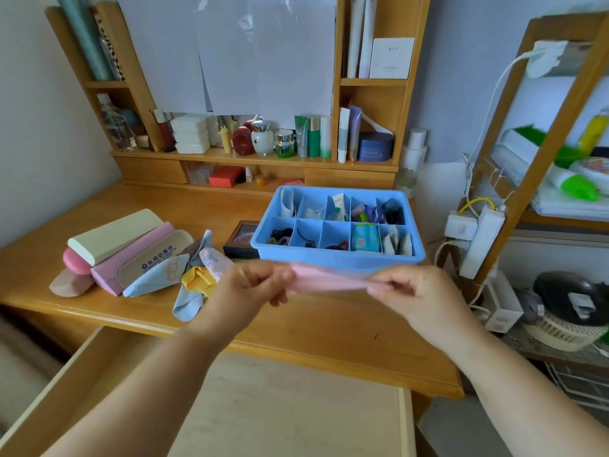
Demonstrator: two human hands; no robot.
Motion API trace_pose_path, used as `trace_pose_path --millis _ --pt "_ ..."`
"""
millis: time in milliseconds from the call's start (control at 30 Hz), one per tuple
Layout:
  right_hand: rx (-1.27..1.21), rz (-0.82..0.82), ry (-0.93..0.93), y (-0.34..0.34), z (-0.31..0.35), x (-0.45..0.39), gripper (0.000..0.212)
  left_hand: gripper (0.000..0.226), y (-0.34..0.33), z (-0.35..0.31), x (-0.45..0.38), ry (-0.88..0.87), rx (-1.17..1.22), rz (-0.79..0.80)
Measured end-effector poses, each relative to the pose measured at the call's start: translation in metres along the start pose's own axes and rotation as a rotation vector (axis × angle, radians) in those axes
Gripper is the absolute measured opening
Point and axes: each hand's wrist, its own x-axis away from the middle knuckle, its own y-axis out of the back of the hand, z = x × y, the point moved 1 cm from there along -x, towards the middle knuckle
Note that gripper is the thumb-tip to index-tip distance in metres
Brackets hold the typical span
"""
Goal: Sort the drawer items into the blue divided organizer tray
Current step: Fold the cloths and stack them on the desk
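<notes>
A pink cloth is stretched flat between both hands, in the air just in front of the blue divided organizer tray. My left hand pinches its left end and my right hand pinches its right end. The tray stands on the wooden desk and its compartments hold hair ties, tubes, packets and other small items. The open drawer lies below my arms, its pale bottom showing.
Left on the desk lie several glasses cases and a heap of lens cloths. A dark small box sits beside the tray. Cosmetics fill the back shelf. A rack with power strips stands at the right.
</notes>
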Motion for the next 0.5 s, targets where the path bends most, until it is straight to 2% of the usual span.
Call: trace_pose_path --millis 100,167,267,500 --pt "0.121 0.163 -0.103 -0.023 -0.034 0.029 0.019 0.011 -0.013 0.044 0.027 0.177 -0.025 0.060" --pt "0.180 0.220 -0.163 -0.035 -0.051 0.038 0.025 0.010 -0.019 0.064 0.036 0.234 -0.044 0.111" --pt "0.194 0.152 -0.228 -0.037 -0.065 0.027 0.032 0.015 -0.020 0.076 0.022 0.261 -0.140 0.031" --pt "0.354 -0.039 -0.318 -0.053 -0.079 -0.034 0.030 0.019 -0.027 0.084 -0.041 0.166 -0.540 -0.122"
